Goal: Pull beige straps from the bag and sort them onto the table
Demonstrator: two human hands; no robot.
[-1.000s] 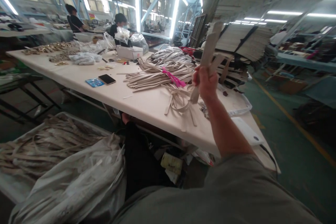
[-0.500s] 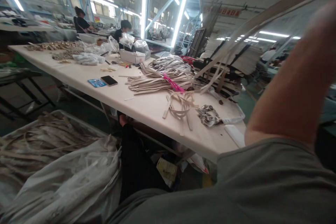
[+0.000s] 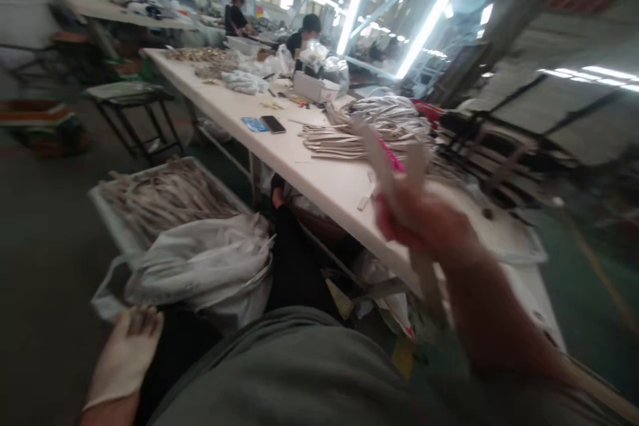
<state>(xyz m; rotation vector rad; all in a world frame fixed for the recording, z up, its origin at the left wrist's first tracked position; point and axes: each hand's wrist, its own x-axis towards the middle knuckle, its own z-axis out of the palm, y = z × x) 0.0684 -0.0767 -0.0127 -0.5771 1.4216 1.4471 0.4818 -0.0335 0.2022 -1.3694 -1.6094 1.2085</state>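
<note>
My right hand (image 3: pixel 424 219), blurred by motion, is closed around pale flat straps (image 3: pixel 382 160) at the near side of the table. Ends of the straps stick up above the fingers and hang below them. My left hand (image 3: pixel 127 349) wears a whitish glove and lies by my dark trouser leg at the lower left, its fingers bent; whether it holds anything is hidden. Behind my right hand a bundle of pale straps (image 3: pixel 334 143) with a pink tie (image 3: pixel 392 156) rests on the white table (image 3: pixel 234 113).
A bin of straps (image 3: pixel 112 223) and a white sack (image 3: pixel 200 256) stand left of my legs. A phone (image 3: pixel 273 124), a blue packet (image 3: pixel 255 124) and a white box (image 3: pixel 314 88) are on the table. A stool (image 3: pixel 124 92) stands at left; two people sit beyond.
The view has swung left. My right hand has come down into view with straps in it, where only the raised arm showed clearly. My gloved left hand has appeared at the lower left.
</note>
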